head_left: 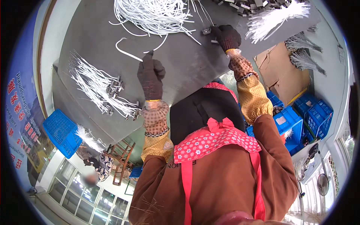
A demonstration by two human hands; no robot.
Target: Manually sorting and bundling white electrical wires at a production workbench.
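My left hand, in a dark knitted glove, is closed with its fingertips pinched on one end of a white cable. The cable's other end curves away to the left. Farther right, my right hand, gloved alike, is curled with the thumb and forefinger at a small grey block. Thin wires run up from beside that block. Ahead of both hands lies a big loose heap of white cables. To the left of my left hand is a bundle of white cables with grey blocks on their ends.
The dark table carries a white cable bundle and a pile of dark blocks at the far right. Blue crates stand at left and right. Another person is in the left background.
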